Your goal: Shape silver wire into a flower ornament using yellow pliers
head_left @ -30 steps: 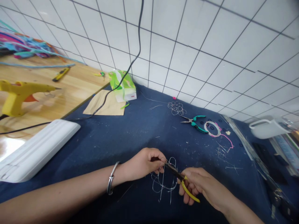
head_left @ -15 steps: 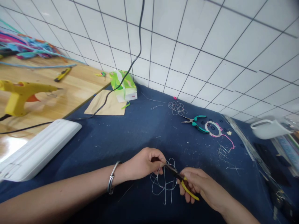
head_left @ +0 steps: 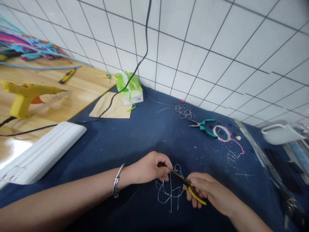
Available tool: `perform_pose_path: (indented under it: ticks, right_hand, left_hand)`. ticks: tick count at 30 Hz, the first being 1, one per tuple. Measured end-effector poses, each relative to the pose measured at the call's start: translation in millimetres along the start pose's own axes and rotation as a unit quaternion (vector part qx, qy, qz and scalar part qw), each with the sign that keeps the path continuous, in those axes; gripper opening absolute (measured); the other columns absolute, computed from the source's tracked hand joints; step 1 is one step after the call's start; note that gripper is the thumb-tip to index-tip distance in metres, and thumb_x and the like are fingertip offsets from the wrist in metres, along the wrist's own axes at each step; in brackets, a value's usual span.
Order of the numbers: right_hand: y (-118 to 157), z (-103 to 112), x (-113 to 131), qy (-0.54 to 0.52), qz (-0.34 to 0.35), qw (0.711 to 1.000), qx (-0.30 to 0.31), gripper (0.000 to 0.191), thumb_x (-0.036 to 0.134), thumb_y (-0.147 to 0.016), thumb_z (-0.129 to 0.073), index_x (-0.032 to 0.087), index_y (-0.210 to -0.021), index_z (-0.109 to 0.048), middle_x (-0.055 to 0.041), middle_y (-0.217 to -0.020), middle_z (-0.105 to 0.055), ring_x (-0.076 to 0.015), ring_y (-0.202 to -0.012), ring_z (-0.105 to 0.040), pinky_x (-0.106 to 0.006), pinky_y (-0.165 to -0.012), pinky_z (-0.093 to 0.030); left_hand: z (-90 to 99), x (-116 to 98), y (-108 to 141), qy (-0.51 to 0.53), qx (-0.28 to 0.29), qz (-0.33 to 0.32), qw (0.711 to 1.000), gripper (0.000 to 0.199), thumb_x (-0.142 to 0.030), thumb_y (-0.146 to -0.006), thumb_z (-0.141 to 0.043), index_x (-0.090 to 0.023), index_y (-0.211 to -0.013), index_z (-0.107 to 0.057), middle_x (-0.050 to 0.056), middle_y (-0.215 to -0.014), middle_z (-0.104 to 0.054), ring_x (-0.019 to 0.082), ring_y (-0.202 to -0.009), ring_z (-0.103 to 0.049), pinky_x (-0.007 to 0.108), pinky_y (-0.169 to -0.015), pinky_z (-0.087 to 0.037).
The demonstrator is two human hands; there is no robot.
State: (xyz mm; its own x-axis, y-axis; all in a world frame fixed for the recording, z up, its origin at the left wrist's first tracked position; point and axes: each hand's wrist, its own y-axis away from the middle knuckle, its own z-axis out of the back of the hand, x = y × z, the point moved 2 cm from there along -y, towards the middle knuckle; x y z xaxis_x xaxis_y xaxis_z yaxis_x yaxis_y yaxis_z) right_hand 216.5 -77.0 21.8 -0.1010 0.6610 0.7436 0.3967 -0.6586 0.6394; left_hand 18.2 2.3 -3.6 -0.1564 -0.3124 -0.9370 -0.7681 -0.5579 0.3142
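Observation:
A looped silver wire piece (head_left: pixel 168 194) with small beads hangs over the dark blue cloth. My left hand (head_left: pixel 154 167), with a silver bangle at the wrist, pinches the wire near its top. Yellow-handled pliers (head_left: pixel 197 196) are gripped in my right hand (head_left: pixel 205 187), and their dark jaws touch the wire right at my left fingertips. Whether the jaws are fully closed is too small to tell. Two straight wire ends point down from the piece.
Teal pliers (head_left: pixel 205 125), a wire coil (head_left: pixel 184 111) and a white ring spool (head_left: pixel 222 133) lie beyond my hands. Left are a white lamp-like box (head_left: pixel 45 151), a yellow glue gun (head_left: pixel 24 96) and a tissue pack (head_left: pixel 130 88). A white cup (head_left: pixel 281 135) stands right.
The whole view has shifted slightly, so background things appear a little to the right. Both hands keep nearly the same pose on the wire and pliers.

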Motion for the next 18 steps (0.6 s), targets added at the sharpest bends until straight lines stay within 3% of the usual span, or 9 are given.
perform_pose_path:
  ticks: [18]
  right_hand:
    - [0.6,0.1,0.2,0.055,-0.008,0.998,-0.023,0.027,0.041,-0.085,-0.045,0.017,-0.086,-0.056,0.0015,-0.067,-0.053,-0.0057,-0.051,-0.044,-0.018,-0.047,-0.027]
  left_hand:
    - [2.5,5.7,-0.2,-0.002,0.013,0.002,1.0,0.009,-0.021,-0.077,-0.055,-0.014,-0.081,-0.059,0.002,-0.067,-0.064,0.012,-0.061,-0.06,0.028,-0.062,-0.051]
